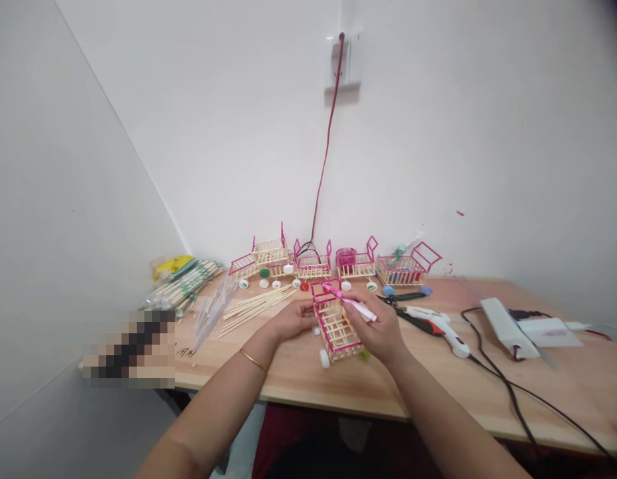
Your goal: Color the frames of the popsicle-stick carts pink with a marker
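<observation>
A small cart of thin wooden sticks (339, 327) with pink edges and bottle-cap wheels stands near the middle of the table, slightly tilted. My left hand (294, 319) grips its left side near the handle end, fingertips partly hidden behind the sticks. Closed round a pink and white marker (359, 309), my right hand (378, 326) is over the cart's right side. The marker's pink tip end is at the pink handle frame of the cart. A white wheel shows at the lower left and a green one under my right hand.
Several similar carts (313, 266) line the wall. Loose sticks (258, 307) and bagged sticks (188, 286) lie left. On the right are pliers (412, 297), a glue gun (440, 326), a power strip (508, 326) and black cables (502, 379).
</observation>
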Demonstrator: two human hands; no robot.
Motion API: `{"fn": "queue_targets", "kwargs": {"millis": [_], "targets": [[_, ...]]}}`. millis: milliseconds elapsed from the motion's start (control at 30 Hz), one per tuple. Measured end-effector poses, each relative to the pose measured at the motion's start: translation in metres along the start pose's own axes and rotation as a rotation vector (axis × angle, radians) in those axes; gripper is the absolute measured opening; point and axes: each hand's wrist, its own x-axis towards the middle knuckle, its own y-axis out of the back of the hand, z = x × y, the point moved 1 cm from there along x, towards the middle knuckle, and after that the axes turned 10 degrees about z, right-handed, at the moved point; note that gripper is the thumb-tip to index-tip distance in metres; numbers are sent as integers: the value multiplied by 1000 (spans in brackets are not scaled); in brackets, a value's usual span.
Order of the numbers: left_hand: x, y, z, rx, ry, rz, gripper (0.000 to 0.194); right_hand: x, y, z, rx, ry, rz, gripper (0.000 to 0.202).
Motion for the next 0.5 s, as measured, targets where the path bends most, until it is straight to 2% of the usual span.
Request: {"fn": "queue_targets", "kwargs": {"millis": [200,500], "targets": [[1,-1,-1,-33,21,-6,54,-6,-2,16,21,-68,12,14],[-1,-1,1,-16,9,-3,54,-2,-5,12,25,-16,-31,15]]}}
